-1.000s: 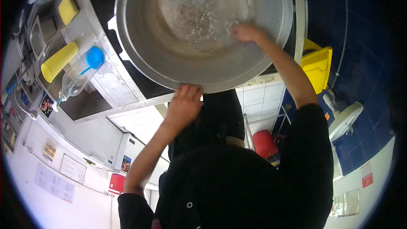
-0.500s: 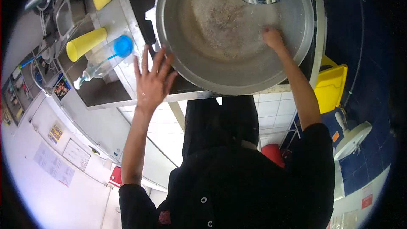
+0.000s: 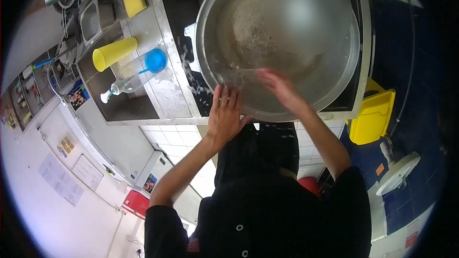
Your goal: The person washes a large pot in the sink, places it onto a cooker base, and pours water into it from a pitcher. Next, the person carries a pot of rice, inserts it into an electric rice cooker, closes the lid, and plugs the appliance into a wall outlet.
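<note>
The person wears a black top (image 3: 282, 215), plain and loose in cut. The left sleeve (image 3: 165, 224) and the right sleeve (image 3: 354, 200) are short and black, and the forearms (image 3: 325, 141) below them are bare. The left hand (image 3: 224, 117) and the right hand (image 3: 287, 96) are bare too, the right one blurred. Two small pale rings (image 3: 239, 228) – round, with dark centres – sit in line on the front. On the left of the chest is a dark-red patch (image 3: 193, 244), its marking illegible. The trousers (image 3: 256, 155) are black, and a tan strip (image 3: 287, 173) – possibly a belt – shows at the waist.
</note>
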Tool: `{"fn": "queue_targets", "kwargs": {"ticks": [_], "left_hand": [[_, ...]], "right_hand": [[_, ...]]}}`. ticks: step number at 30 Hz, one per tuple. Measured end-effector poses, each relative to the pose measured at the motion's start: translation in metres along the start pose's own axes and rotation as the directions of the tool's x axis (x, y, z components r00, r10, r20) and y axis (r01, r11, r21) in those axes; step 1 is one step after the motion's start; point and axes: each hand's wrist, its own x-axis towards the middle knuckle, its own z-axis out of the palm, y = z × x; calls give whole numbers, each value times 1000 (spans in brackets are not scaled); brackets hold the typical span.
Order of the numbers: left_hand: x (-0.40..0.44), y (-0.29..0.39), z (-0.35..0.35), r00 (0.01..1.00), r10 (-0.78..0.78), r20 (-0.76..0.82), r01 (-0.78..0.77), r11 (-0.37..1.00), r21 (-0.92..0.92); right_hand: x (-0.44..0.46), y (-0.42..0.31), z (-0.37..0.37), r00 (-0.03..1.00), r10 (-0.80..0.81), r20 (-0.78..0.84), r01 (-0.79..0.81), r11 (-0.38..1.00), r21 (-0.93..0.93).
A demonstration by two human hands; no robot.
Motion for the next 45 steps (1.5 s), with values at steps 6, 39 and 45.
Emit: {"fn": "queue_targets", "kwargs": {"ticks": [6, 39, 45], "left_hand": [[77, -76, -36, 992, 77, 100, -123, 765, 632], [6, -61, -95, 890, -412, -195, 192, 728, -658], [-60, -87, -75, 849, -501, -169, 224, 631, -743]], "right_hand": [[96, 53, -88, 784, 200, -588, -6, 949, 314], [248, -36, 115, 551, -828, -104, 823, 560, -101], [83, 77, -56, 983, -141, -120, -123, -15, -992]]}}
